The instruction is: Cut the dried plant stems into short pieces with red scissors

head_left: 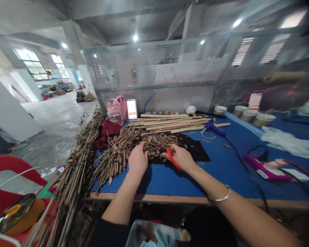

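Observation:
My right hand [182,157] is closed around the handles of a pair of scissors [173,159] with red-orange grips and some yellow. The blades point left and away, over a heap of brown dried plant bits [157,145] on a black sheet [195,147]. Beside them, my left hand [138,159] reaches into the heap with its fingers curled down; whatever they pinch is hidden. Cut dry stems [115,154] lie piled just left of that hand. Further left, a tall bundle of long dried stalks [78,161] leans against the table's edge.
Pale sticks [175,125] lie across the back of the blue table [164,178]. To the right are a blue glue gun [213,128] with its cord, a purple power strip [267,168] and white cloth [285,140]. A perforated metal screen [149,75] stands behind.

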The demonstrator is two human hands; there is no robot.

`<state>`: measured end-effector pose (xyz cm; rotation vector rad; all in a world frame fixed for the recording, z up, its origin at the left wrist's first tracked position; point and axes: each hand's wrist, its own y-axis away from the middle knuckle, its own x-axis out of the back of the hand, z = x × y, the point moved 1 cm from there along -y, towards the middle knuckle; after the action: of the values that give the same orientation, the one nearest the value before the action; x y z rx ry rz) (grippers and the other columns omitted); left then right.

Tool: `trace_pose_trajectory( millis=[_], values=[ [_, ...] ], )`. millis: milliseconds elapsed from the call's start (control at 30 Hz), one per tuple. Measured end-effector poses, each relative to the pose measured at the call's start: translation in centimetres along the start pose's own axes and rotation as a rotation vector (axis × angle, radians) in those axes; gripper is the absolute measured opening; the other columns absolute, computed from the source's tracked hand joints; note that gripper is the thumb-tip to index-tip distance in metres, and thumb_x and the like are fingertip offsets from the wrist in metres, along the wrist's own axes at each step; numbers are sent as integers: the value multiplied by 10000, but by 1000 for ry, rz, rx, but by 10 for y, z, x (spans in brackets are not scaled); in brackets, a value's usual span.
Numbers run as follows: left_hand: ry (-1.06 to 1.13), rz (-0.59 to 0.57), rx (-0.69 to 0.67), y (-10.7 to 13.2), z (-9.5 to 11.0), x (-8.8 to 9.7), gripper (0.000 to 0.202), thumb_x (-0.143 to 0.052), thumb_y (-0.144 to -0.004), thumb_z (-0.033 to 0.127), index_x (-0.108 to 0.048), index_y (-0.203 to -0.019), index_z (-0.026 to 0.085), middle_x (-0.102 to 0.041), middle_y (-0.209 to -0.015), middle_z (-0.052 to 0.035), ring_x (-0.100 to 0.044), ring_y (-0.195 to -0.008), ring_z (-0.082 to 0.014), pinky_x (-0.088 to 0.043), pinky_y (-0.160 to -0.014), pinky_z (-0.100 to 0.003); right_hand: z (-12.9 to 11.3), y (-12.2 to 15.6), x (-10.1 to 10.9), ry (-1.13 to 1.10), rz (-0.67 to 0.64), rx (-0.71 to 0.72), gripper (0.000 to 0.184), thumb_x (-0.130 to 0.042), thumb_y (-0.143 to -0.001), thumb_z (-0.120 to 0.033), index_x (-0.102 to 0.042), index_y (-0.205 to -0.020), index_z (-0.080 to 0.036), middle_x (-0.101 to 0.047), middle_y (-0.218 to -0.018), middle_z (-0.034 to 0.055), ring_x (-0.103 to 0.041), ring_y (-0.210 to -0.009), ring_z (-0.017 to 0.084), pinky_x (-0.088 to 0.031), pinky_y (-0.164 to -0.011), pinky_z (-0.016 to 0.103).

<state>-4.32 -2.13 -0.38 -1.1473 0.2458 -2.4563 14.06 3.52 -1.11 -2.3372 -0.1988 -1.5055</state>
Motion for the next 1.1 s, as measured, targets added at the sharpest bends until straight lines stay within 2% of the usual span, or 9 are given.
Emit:
trace_pose_trajectory(
  millis=[167,333,467,633,767,833,933,1000,1100],
  values=[
    [-394,178,84,-7,-28,40,281,-493,-791,225,-639,-1031,216,-549,-1079,-114,-452,-1030,-262,-370,-875,-372,1,-33,5,-145,54,83,371,-449,-739,-571,-403,-633,-219,-497,-544,-24,-443,-509,122,-306,-480,213],
    [-587,54,90,-24,-43,33,222,-525,-762,203,-699,-888,260,-507,-1195,-101,-363,-1135,-321,-281,-931,-504,6,-48,-3,-269,131,126,356,-454,-719,-560,-396,-639,-218,-475,-529,-28,-432,-504,120,-334,-485,219],
    [-535,51,80,-32,-52,24,217,-509,-789,237,-710,-847,293,-505,-1234,-69,-354,-1166,-306,-248,-959,-517,22,-42,-6,-342,107,173,297,-509,-691,-511,-444,-698,-221,-523,-598,-12,-480,-548,137,-389,-519,232],
    [-455,294,19,-33,-46,32,215,-521,-788,238,-709,-880,289,-431,-1317,-64,-306,-1208,-326,-269,-952,-527,33,-39,-5,-439,157,212,277,-522,-687,-487,-479,-743,-219,-557,-629,4,-507,-532,144,-410,-499,238],
    [-363,491,-156,-26,-30,40,260,-518,-791,166,-689,-938,295,-508,-1234,-54,-390,-1121,-264,-334,-929,-456,32,-38,-10,-448,169,178,264,-558,-668,-468,-496,-735,-221,-554,-581,-16,-509,-520,146,-407,-489,236],
    [-326,514,-269,-20,-22,41,253,-505,-810,180,-673,-963,290,-579,-1119,-51,-431,-1075,-227,-321,-952,-430,27,-36,-11,-502,145,134,264,-573,-665,-460,-490,-728,-218,-530,-548,-27,-484,-489,136,-395,-466,232],
    [-300,343,-378,-11,-10,34,259,-446,-855,217,-636,-1016,288,-627,-838,-17,-526,-845,-146,-314,-966,-392,10,-29,-8,-684,46,139,280,-590,-671,-462,-485,-725,-208,-508,-550,-26,-458,-484,122,-388,-457,227],
    [-295,187,-385,-4,-3,25,271,-408,-871,259,-623,-1035,273,-605,-752,-15,-530,-733,-129,-421,-805,-287,-2,-24,-5,-892,-71,185,304,-536,-717,-498,-483,-734,-199,-515,-581,-11,-455,-490,117,-391,-453,230],
    [-260,24,-365,5,8,13,295,-363,-884,295,-615,-1035,263,-598,-757,-21,-542,-717,-133,-435,-645,-222,-15,-19,-2,-1065,-165,150,337,-501,-747,-522,-462,-681,-194,-490,-555,-12,-442,-463,108,-377,-425,229]
  ],
)
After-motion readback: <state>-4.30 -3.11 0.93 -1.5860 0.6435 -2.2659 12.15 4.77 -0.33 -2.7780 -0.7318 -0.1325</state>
